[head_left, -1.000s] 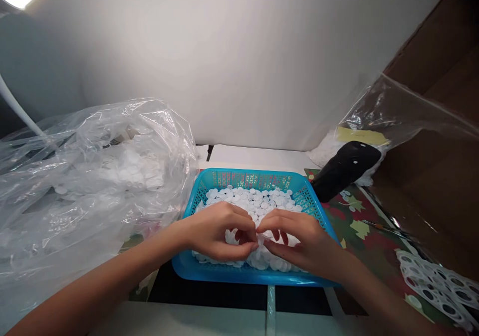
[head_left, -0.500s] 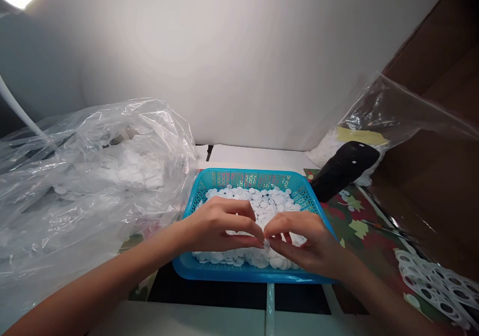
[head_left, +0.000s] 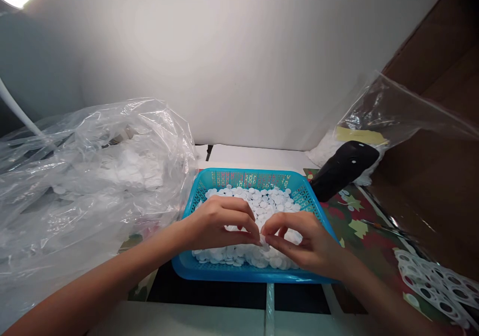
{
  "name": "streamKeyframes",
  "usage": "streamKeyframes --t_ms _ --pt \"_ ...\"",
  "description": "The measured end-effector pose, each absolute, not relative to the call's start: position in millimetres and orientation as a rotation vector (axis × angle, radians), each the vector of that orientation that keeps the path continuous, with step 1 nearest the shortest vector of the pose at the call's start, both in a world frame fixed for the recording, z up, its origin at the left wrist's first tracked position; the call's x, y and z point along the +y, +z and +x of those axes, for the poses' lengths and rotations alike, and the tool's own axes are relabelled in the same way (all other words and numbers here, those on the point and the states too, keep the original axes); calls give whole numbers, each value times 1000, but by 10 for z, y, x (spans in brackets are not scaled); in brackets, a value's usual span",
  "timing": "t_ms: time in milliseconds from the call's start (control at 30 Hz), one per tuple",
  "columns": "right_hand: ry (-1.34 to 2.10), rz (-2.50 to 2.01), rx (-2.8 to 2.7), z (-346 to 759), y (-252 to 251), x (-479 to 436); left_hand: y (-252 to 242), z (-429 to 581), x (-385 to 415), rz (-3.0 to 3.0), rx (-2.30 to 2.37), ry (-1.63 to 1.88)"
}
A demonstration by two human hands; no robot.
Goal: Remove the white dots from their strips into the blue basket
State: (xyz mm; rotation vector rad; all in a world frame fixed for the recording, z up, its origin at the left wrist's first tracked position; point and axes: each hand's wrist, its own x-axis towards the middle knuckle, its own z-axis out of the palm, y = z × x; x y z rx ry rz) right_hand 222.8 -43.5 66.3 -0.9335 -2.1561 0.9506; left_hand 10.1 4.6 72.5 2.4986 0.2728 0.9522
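Note:
My left hand (head_left: 220,224) and my right hand (head_left: 305,241) hover over the front half of a blue plastic mesh basket (head_left: 243,179), which is filled with many small white round discs (head_left: 262,206). Their fingertips meet above the pile. A small white disc (head_left: 264,244) appears pinched between them, though the fingers partly hide it. Beneath my palms, the discs are out of sight.
To the left, a crumpled clear plastic bag (head_left: 93,171) holds white discs. Behind the basket to the right are a black handheld object (head_left: 342,170) and a clear bag (head_left: 385,111) with a yellow label. A punched white sheet with round holes (head_left: 434,286) lies on a leaf-patterned mat (head_left: 359,226).
Both hands have shifted slightly toward me and lower over the basket. Their fingertips stay together around the small white disc.

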Motion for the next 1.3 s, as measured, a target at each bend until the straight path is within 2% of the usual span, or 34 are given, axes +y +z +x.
streamKeyframes --t_ms 200,667,867,1067,1300 --pt "1088 -1002 -2034 2223 738 -458 772 114 71 2313 488 936" --pt "919 -1004 -2074 2194 726 -384 816 93 72 2033 542 579" --pt "1132 -1085 -2008 2237 774 -360 826 84 129 1776 496 534" --pt "1310 -901 -1884 2267 783 -335 816 60 176 1414 440 577" --pt "1485 -826 -1761 2275 785 -325 784 33 201 1300 394 594"
